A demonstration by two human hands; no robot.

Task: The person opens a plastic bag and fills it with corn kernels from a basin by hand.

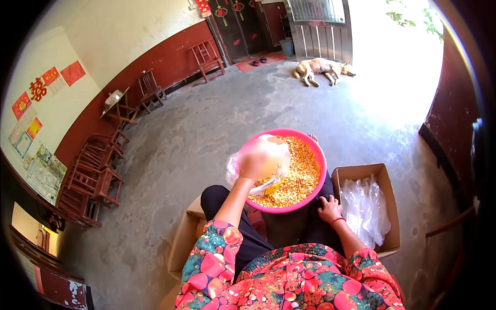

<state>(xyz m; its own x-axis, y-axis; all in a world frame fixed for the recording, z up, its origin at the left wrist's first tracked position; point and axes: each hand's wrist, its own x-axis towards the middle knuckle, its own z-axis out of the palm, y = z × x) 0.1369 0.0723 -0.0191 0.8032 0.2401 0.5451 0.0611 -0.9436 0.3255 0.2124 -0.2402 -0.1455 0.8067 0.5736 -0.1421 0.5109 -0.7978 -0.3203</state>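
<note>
A pink basin (321, 178) full of yellow corn kernels (298, 178) rests at my lap, between my knees. Over the left part of the basin is my left hand (257, 159), at a clear plastic bag (232, 168); the hand is blurred and its fingers cannot be made out. A yellow mark shows on the bag near the kernels. My right hand (329, 209) lies on my right thigh beside the basin, fingers spread and holding nothing, with a red band at the wrist.
At my right stands a cardboard box (393, 227) with clear plastic bags (364, 209) inside. Another cardboard box (178, 243) is at my left. Wooden chairs (93, 173) line the left wall. A dog (321, 68) lies on the floor by the metal door (323, 41).
</note>
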